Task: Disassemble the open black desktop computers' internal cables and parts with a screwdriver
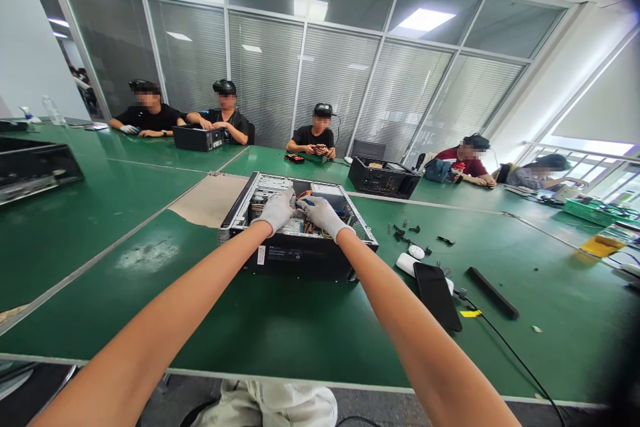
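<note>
Black computer case (305,253) looks heavy, best held underneath; the right hand (321,213) grips something blue (307,202), but I can't tell the left hand (277,211).

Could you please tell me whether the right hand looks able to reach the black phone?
Probably yes: the black phone lies uncovered beside the right forearm, though the right hand is at the open computer case.

The gloves (325,215) are pale grey — forearms (200,293) bare; trousers (267,405) off-white
</note>
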A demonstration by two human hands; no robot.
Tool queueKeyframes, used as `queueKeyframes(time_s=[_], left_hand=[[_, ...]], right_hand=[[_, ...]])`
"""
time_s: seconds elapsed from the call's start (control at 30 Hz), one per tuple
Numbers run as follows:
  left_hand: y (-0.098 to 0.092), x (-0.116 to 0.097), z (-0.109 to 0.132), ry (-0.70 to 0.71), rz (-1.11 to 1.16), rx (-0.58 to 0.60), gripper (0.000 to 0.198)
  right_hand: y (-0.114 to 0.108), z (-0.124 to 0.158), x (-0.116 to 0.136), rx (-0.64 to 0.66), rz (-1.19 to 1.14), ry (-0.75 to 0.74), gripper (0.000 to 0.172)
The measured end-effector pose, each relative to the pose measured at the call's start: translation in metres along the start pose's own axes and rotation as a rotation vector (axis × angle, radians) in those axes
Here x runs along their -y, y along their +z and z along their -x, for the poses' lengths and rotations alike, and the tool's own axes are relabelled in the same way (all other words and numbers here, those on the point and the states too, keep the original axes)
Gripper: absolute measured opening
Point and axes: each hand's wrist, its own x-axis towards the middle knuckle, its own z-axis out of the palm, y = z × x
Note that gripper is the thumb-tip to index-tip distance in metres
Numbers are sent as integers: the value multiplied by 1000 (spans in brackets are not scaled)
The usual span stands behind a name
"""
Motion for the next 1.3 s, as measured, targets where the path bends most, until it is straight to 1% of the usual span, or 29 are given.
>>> queueKeyframes(time_s=[0.13, 0.2, 0.27, 0.37, 0.47, 0.6, 0.73, 0.8, 0.9, 1.0, 1.17, 1.23, 1.3], left_hand=[[-6, -8, 4, 29, -39, -70, 54], [-7, -11, 6, 23, -65, -75, 53], [-7, -12, 8, -10, -96, -46, 54], [-5, -12, 8, -70, -116, 34, 59], [-5, -11, 8, -71, -112, 77, 65], [-7, -11, 8, -43, -75, 89, 59], [-6, -8, 5, 0, -61, 48, 51], [-3, -5, 3, 13, -36, 32, 49], [0, -1, -1, 10, -6, 17, 53], [1, -1, -2, 16, -7, 15, 57], [-4, -8, 4, 1, -77, -1, 53], [-7, -11, 7, 0, -109, -14, 53], [-8, -13, 9, 19, -143, -31, 56]], right_hand=[[-1, -1, 4, -47, -33, 23, 41], [-1, 1, 7, -51, -5, 37, 38], [-1, 3, 8, -39, 36, 36, 31], [0, 6, 7, -30, 62, 47, 21], [1, 7, 4, -34, 76, 75, 23], [0, 7, 3, -9, 82, 49, 22], [-5, 9, 4, 14, 128, 7, 20], [-7, 11, 4, 18, 175, -16, 21], [-7, 12, 6, 21, 249, -30, 22], [-7, 10, 9, 67, 385, -66, 25], [-7, 5, 15, 151, 682, -145, 42], [-9, 3, 15, 161, 737, -163, 47], [-9, 2, 14, 156, 749, -167, 48]])
